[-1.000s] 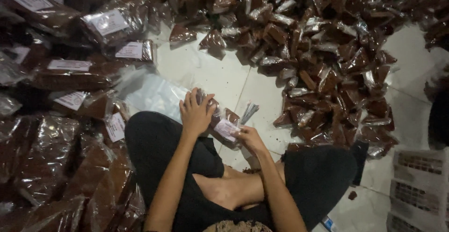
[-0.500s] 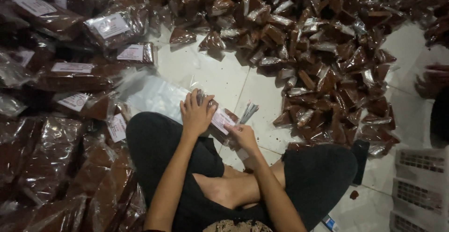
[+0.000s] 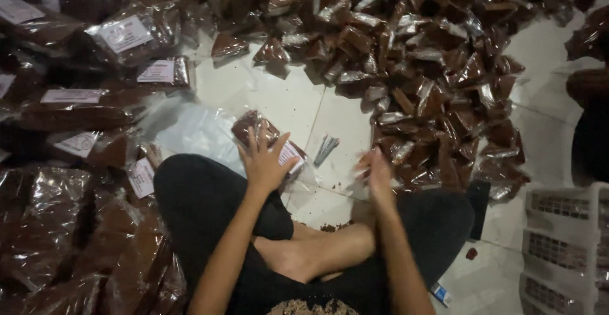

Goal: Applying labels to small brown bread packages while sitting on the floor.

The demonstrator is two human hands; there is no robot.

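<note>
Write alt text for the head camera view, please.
A person sits cross-legged on a tiled floor, left hand pressing a labelled brown packet, right hand blurred beside it. Heaps of small brown packets surround them.

A home packing floor: white tiles (image 3: 317, 109) heaped with sealed brown packets (image 3: 431, 67).

I see one open strip of white tiled floor (image 3: 298, 99) running from my knees toward the far edge. A heap of small brown packets (image 3: 431, 67) walls its right side, stacked labelled bags (image 3: 95, 93) its left, and a white basket (image 3: 564, 251) blocks the near right corner.
</note>
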